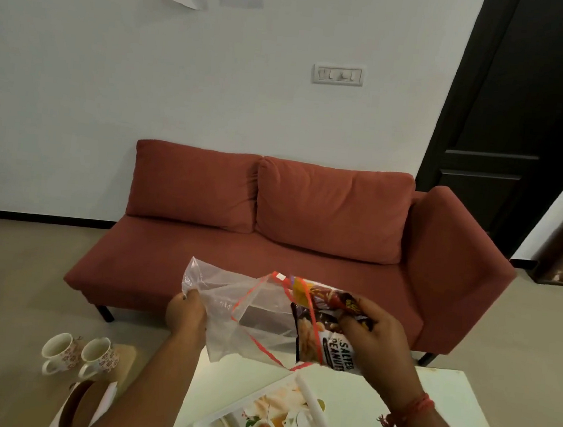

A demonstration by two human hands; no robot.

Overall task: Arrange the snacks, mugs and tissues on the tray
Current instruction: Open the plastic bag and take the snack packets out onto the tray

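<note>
We are near the start of the job, as far as we can judge. Low in the middle of the frame, our left hand [185,310] pinches one edge of a clear zip bag [229,315], fingers curled tight on the plastic, holding it up above the near edge of the white table [453,419]. Our right hand [376,339], just right of centre, grips two snack packets at the bag's red-lined mouth: a salted peanuts packet [316,340] and a second, orange and dark red packet [320,294] above it, fingers wrapped round both. Whether the packets are fully free of the bag we cannot tell; they overlap its opening. The tray [314,409], printed with a teapot picture, lies at the bottom centre of the frame, below the bag, and nothing of the task appears to rest on it yet. The two floral mugs [80,355] stand side by side at the lower left on a separate small wooden surface, well apart from the tray. We see no tissues that we can identify. So the snacks, the mugs and the tissues all remain to be placed.
</note>
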